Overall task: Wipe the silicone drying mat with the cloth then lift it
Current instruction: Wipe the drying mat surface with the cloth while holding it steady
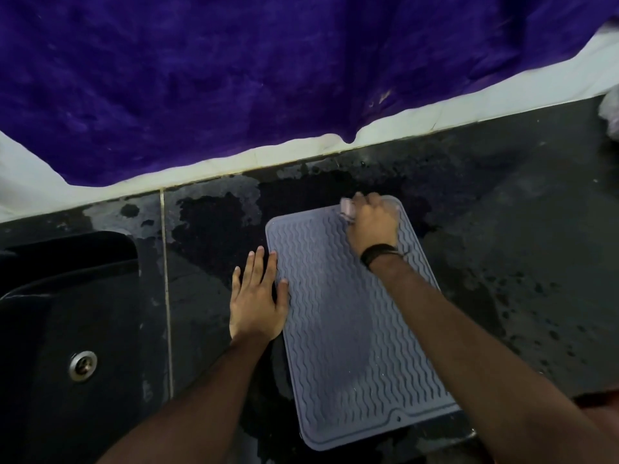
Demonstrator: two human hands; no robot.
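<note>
A grey silicone drying mat (348,329) with wavy ridges lies flat on the dark wet counter, its long side running away from me. My right hand (373,224) rests on the mat's far right corner, fingers closed around a small pale cloth (347,209) that is blurred and mostly hidden by the fingers. My left hand (256,298) lies flat with fingers spread at the mat's left edge, the fingertips overlapping the rim. A dark band sits on my right wrist.
A black sink (67,313) with a metal drain (82,366) lies to the left. Purple fabric (234,72) hangs over the white wall behind the counter (519,212). Water patches and droplets cover the counter. A pale crumpled item (611,115) sits at the far right edge.
</note>
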